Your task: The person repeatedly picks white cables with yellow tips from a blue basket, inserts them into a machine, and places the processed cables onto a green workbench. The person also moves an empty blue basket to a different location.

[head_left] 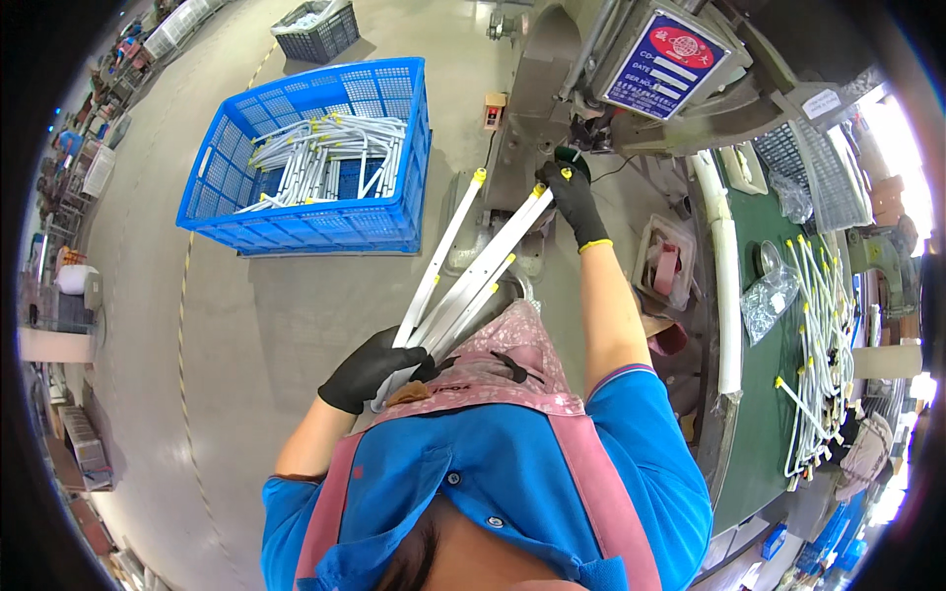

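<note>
Seated worker at a press, seen from overhead. The left hand (370,369), in a black glove, is clamped around the near ends of a bundle of white tubes (473,271), just in front of the pink apron (503,369). The tubes fan out from this grip toward the press (591,89); one tube splays off to the left of the others, and each far end carries a small yellow cap. The right hand (572,202), also black-gloved, is closed on the far end of the rightmost tube, right at the foot of the press, beneath its blue and red plate (670,59). The two hands are well apart, one at each end of the bundle.

Left of the press, on the floor, stands a blue crate (394,227) holding a loose heap of the same white tubes with yellow caps; a darker crate (317,34) sits beyond it. A small red switch box (494,110) hangs beside the press column.

Right of the press runs a green bench (764,414) with a padded white edge (727,295). More capped tubes (823,355) lie across it, near a clear bag of small parts (769,300). Between the bench and the right forearm sits a small tray with a roll of tape (665,266). The right forearm crosses in front of the press base and hides part of it.
</note>
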The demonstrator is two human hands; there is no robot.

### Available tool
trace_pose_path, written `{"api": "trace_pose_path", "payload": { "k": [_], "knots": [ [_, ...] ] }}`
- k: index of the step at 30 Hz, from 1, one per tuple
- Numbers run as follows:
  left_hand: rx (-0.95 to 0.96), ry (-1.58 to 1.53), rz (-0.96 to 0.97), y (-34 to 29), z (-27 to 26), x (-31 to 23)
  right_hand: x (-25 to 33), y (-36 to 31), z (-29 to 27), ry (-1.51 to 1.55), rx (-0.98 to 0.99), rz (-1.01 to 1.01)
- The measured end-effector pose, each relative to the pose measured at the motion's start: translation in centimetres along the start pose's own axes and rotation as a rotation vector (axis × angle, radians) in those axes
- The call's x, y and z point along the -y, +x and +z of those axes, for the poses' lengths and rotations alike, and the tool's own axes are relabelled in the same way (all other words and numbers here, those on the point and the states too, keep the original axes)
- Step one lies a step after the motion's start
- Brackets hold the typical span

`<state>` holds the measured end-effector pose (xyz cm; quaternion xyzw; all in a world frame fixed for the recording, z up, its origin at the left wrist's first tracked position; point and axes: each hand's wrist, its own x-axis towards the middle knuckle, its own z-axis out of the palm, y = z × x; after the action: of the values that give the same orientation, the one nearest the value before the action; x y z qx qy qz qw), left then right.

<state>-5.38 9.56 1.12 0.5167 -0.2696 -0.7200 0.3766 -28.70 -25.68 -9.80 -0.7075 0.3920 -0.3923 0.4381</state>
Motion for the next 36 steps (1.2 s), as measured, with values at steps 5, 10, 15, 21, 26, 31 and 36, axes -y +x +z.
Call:
{"api": "trace_pose_path", "payload": {
  "k": [5, 10, 15, 21, 26, 31, 36],
  "knots": [
    [-0.032, 0.044, 0.008, 0.2, 0.1, 0.1, 1.4, -1.4, -0.1, 0.014, -0.003, 0.129],
    [-0.04, 0.051, 0.012, 0.5, 0.2, 0.2, 2.5, -4.9, 0.4, -0.199, -0.123, 0.182],
    [-0.053, 0.01, 0.018, 0.4, 0.8, 0.4, -0.5, -9.7, 1.0, -0.117, -0.245, 0.205],
    [-0.1, 0.013, 0.0, 0.4, 1.9, 0.1, -0.6, -16.5, 0.5, -0.048, 0.025, 0.297],
    [-0.208, -0.011, 0.223, 3.3, 3.5, -0.7, 4.5, -19.7, 1.2, 0.149, 0.262, 0.347],
    [-0.093, -0.461, 0.643, 6.6, 6.0, -2.0, 11.1, -22.6, 1.6, 0.619, 0.769, 0.336],
    [0.368, -0.929, 0.865, 9.3, 11.1, -5.0, 13.0, -24.3, 0.9, 0.941, 0.897, 0.469]
  ]
}}
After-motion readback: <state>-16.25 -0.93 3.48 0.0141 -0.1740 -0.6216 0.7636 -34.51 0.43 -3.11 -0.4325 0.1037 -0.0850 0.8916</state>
